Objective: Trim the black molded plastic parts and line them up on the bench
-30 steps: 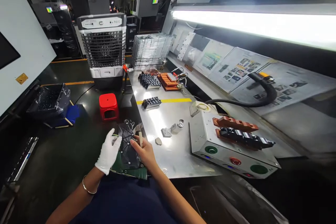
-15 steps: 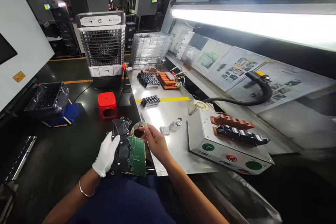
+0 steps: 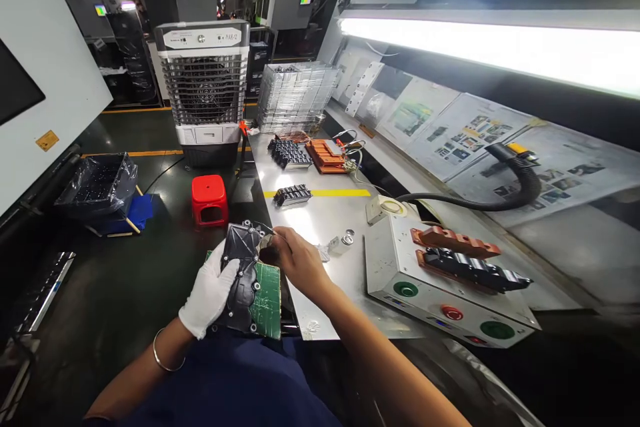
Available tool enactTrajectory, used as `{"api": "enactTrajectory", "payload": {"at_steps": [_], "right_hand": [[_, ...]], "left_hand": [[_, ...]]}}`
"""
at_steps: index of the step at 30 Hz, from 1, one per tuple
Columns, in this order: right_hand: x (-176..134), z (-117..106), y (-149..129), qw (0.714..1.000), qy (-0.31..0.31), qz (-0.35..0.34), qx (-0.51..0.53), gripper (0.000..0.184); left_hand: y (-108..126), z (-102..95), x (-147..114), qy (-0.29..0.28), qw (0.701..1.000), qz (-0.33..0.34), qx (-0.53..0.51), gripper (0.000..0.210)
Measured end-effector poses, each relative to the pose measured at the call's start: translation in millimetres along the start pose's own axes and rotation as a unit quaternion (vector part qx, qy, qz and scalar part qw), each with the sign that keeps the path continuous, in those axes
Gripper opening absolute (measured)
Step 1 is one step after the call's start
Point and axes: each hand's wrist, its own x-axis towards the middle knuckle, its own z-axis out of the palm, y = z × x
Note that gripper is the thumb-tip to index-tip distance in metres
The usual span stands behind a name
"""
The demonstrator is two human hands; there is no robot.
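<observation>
My left hand, in a white glove, grips a black moulded plastic cover with ribs and screw bosses, held tilted up. Behind and to the right of the cover is a worn green board. In my bare right hand is a thin-bladed knife, its blade against the cover's upper right edge. My fingers hide most of its handle. A round bin-like opening shows partly below the right fingers.
On the metal table stand black parts, an orange fixture, stacked clear trays, a small jar and a control box with buttons. A red stool and an air cooler stand on the floor.
The knife has come down from upright, away from the cover, to lie against the cover's upper edge. My right hand has tilted over with it. The view has shifted slightly left.
</observation>
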Motion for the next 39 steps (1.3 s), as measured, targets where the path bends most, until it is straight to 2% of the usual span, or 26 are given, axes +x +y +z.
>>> {"api": "enactTrajectory", "payload": {"at_steps": [6,12,23,28,31,34,39], "right_hand": [[10.9,-8.0,-13.4,0.994,-0.005,-0.036,-0.099,0.034],[12.3,-9.8,-15.3,0.987,0.043,-0.058,-0.144,0.039],[17.4,-5.0,-13.2,0.977,0.083,-0.073,-0.183,0.042],[19.9,-9.7,-12.4,0.978,0.068,-0.08,-0.18,0.044],[20.1,-11.2,-12.9,0.979,0.069,-0.069,-0.178,0.044],[20.5,-12.2,-14.5,0.981,0.057,-0.09,-0.162,0.044],[22.8,-15.6,-14.9,0.977,0.06,-0.084,-0.186,0.046]], "left_hand": [[-0.5,-0.8,-1.1,-0.002,1.0,0.006,-0.029,0.053],[2.7,-0.2,-3.2,-0.004,0.999,0.003,-0.043,0.054],[-1.7,0.9,-1.2,-0.002,0.999,-0.003,-0.035,0.051],[2.6,-0.3,-2.0,-0.024,0.999,0.0,-0.025,0.051],[1.9,-1.1,-2.3,-0.02,0.999,0.0,-0.028,0.052],[0.1,-2.3,-2.4,-0.022,0.999,-0.002,-0.024,0.053],[-1.9,-5.3,-3.4,-0.033,0.999,0.0,-0.02,0.052]]}}
